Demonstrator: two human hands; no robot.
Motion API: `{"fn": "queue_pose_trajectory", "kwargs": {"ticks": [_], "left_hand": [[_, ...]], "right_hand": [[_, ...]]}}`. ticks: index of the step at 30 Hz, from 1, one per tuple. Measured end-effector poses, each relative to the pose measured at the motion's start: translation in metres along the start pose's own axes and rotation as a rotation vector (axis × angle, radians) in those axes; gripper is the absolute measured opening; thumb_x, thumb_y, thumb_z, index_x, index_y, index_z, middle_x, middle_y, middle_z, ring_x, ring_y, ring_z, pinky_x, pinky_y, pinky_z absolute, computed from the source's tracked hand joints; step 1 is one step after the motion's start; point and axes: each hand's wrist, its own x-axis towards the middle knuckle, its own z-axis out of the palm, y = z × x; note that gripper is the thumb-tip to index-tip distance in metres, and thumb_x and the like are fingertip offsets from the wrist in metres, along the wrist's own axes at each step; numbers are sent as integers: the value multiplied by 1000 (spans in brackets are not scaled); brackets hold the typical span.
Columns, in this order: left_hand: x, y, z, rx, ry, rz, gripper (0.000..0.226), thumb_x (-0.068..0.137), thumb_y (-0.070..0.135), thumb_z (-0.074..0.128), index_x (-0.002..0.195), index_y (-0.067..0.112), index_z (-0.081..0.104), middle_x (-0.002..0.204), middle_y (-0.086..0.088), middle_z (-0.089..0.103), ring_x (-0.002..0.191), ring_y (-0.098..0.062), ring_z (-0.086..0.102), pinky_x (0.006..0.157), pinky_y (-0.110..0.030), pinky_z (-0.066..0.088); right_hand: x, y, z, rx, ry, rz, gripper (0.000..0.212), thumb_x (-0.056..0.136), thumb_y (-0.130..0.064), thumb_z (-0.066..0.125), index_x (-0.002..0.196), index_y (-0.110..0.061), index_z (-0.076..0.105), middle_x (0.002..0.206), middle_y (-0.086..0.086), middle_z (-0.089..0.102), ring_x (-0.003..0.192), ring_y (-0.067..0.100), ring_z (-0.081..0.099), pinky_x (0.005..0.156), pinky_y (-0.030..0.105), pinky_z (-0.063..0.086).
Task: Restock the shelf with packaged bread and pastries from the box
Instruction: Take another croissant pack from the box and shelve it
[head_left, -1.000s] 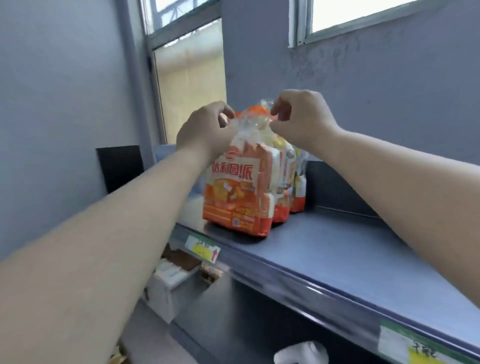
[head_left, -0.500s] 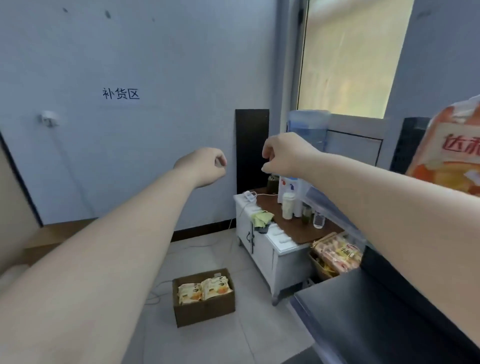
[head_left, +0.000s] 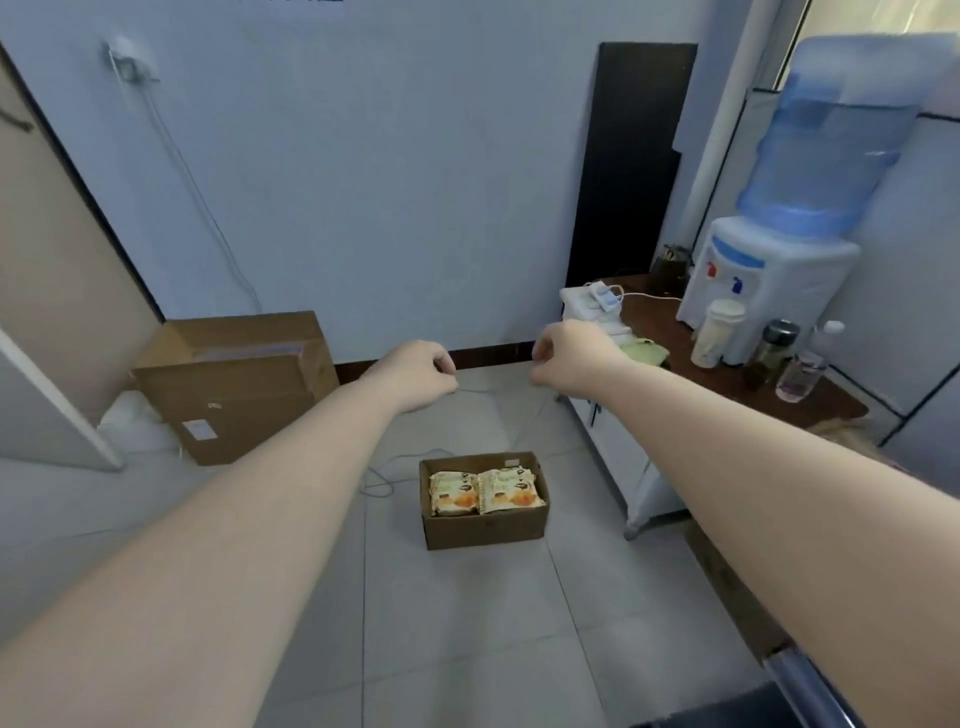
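Two packaged pastries (head_left: 485, 492) lie flat, side by side, in the open box (head_left: 485, 525) on the floor. They look light and soft in slick wrap, easily crushed; best pinched at a sealed edge. Both hands hover well above and beyond the box, the left hand (head_left: 415, 376) and right hand (head_left: 569, 358) loosely curled, holding nothing.

2 pastry packs (head_left: 485, 491), 2 cardboard boxes (head_left: 485, 525), 1 water dispenser (head_left: 769, 280).
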Motion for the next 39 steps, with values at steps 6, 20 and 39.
{"fn": "queue_pose_trajectory", "kwargs": {"ticks": [6,20,39], "left_hand": [[123,-63,46,-20,-102,-151,11,87,21,56,97,23,58,115,-4,63,101,-25,59,86,-30,46],[419,-225,249,-96,-397,-455,32,87,20,53,119,18,55,117,-5,62,108,-23,59,89,-30,45],[545,-411,648,-548,-500,-952,102,74,37,77,148,16,11,150,-8,29,136,-29,35,109,-40,33]], "right_hand": [[118,50,80,54,-179,113,35,85,-20,66,116,-6,61,116,11,62,104,25,58,82,30,47],[404,188,330,210,-435,547,37,86,-20,62,120,-7,59,105,9,65,82,19,59,64,26,47],[478,442,711,411,-563,1016,100,62,-36,87,138,-9,29,138,7,45,128,28,44,104,43,42]]}}
